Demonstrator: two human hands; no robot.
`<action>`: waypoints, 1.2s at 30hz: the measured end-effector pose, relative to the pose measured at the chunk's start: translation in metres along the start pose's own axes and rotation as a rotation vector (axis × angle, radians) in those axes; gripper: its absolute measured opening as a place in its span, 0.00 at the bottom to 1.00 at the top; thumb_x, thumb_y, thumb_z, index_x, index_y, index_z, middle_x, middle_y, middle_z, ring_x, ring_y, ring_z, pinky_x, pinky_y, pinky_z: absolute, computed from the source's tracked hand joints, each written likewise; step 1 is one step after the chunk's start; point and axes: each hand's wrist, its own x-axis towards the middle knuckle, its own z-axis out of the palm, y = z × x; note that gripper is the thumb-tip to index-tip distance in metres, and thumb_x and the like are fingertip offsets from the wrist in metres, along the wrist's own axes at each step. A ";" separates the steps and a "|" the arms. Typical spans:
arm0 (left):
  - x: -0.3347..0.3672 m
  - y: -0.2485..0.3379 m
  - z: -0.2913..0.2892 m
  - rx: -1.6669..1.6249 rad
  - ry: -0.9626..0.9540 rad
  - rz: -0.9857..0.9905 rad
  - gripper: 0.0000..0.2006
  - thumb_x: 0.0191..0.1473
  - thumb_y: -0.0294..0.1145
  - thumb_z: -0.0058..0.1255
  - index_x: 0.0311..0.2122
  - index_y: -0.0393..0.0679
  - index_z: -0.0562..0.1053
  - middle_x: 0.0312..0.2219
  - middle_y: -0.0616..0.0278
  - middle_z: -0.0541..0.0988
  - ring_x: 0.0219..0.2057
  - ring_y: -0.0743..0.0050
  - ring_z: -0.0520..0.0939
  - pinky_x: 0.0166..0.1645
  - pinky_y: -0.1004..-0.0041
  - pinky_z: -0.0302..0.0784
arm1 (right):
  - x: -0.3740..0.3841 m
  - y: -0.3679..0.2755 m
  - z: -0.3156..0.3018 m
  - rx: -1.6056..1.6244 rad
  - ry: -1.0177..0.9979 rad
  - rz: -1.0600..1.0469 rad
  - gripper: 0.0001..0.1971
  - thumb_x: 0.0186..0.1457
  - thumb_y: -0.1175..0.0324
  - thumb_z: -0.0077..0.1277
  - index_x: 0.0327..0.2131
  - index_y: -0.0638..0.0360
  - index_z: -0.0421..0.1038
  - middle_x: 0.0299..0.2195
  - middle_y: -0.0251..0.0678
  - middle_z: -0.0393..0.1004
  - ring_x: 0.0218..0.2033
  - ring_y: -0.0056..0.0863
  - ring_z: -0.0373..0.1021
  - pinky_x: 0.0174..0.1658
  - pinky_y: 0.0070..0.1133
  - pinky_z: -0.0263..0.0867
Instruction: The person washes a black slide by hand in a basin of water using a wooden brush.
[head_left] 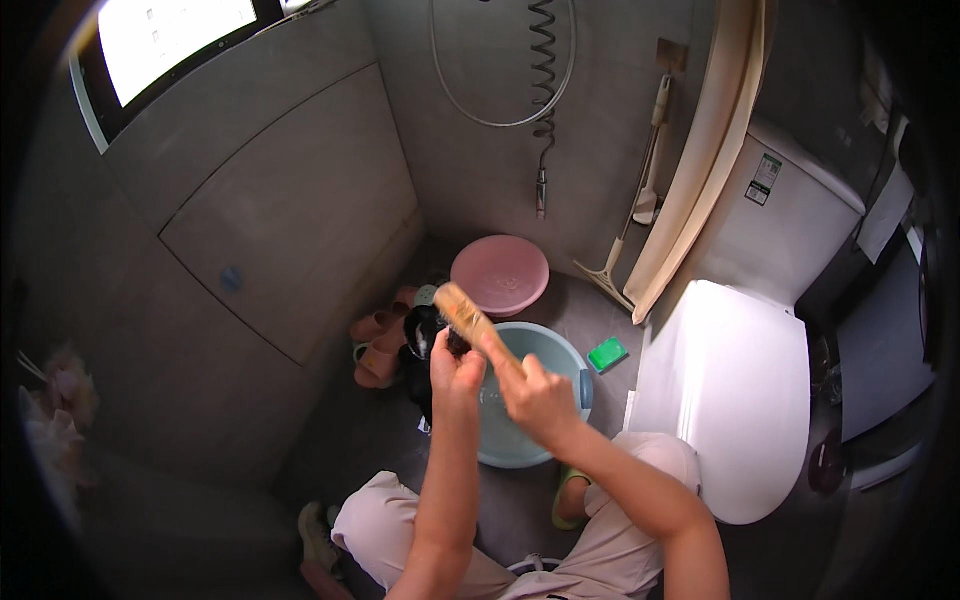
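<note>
Both hands work close together over the light-blue basin (558, 348): the right hand (540, 400) is closed around the handle of a wooden brush (468, 315), while the left hand (457, 372) curls beneath the brush head, beside a black item (424, 328), perhaps a shoe, though the arm and brush hide too much to be sure; whether the left fingers actually grip it I cannot tell. The brush slants up and leftward over the basin's far left edge. Its body looks stiff and light, hard to break, and probably slick once wet, so the best hold is well down the handle, as the right hand has it. The black item should be softer and give under pressure, better held by a firm edge. A few pale flecks show inside the light-blue basin. Just beyond it sits a pink basin (500, 280), with faint whitish marks across its bottom
</note>
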 end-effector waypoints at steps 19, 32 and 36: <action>0.006 -0.016 0.003 -0.029 0.091 0.014 0.16 0.63 0.31 0.36 0.51 0.31 0.66 0.50 0.48 0.73 0.52 0.53 0.73 0.60 0.57 0.67 | 0.014 -0.003 -0.005 -0.018 -0.059 0.165 0.31 0.52 0.69 0.48 0.62 0.47 0.58 0.20 0.38 0.64 0.14 0.34 0.70 0.18 0.28 0.69; 0.007 -0.009 -0.004 0.067 0.104 -0.009 0.17 0.65 0.37 0.38 0.52 0.35 0.67 0.50 0.49 0.73 0.52 0.53 0.74 0.58 0.56 0.70 | -0.006 -0.010 -0.011 0.019 -0.122 0.172 0.32 0.53 0.67 0.49 0.63 0.49 0.56 0.18 0.39 0.65 0.13 0.36 0.69 0.17 0.31 0.68; 0.017 -0.019 -0.018 0.107 0.156 0.048 0.19 0.65 0.43 0.38 0.50 0.38 0.69 0.45 0.53 0.76 0.46 0.55 0.76 0.52 0.58 0.73 | 0.005 0.002 -0.008 -0.010 -0.076 0.177 0.32 0.52 0.67 0.49 0.62 0.50 0.57 0.18 0.38 0.65 0.13 0.36 0.70 0.16 0.30 0.68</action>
